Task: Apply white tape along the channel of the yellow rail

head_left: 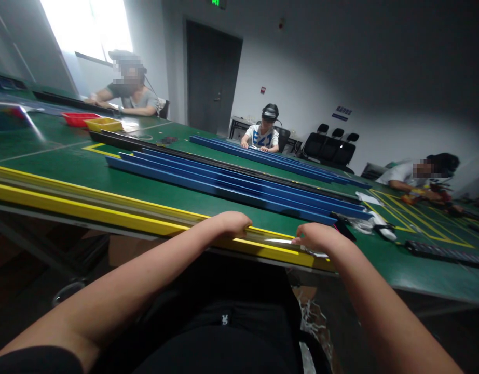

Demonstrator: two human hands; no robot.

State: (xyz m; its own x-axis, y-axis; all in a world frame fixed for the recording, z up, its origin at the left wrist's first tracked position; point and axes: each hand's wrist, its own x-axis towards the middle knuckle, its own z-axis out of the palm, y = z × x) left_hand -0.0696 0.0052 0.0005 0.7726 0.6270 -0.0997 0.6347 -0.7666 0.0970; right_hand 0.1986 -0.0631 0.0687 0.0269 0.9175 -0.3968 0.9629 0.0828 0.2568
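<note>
A long yellow rail (157, 223) with a channel along its length lies at the near table edge, in front of me. My left hand (233, 224) is at the rail with its fingers curled closed and pointing down; what lies under the fingertips is hidden. To its right, my right hand (317, 238) is also closed, over the rail's right end. A thin white strip (278, 241) sticks out leftward from its fingertips, along the channel. Behind the rail lie several long blue rails (223, 182), side by side.
A green table (79, 179) carries a black rail (208, 163) and more blue rails (270, 156). Red (81, 119) and yellow trays (104, 124) stand far left. Clear plastic wrap (358, 223) and a black slotted strip (437, 252) lie right. Several people sit around the table.
</note>
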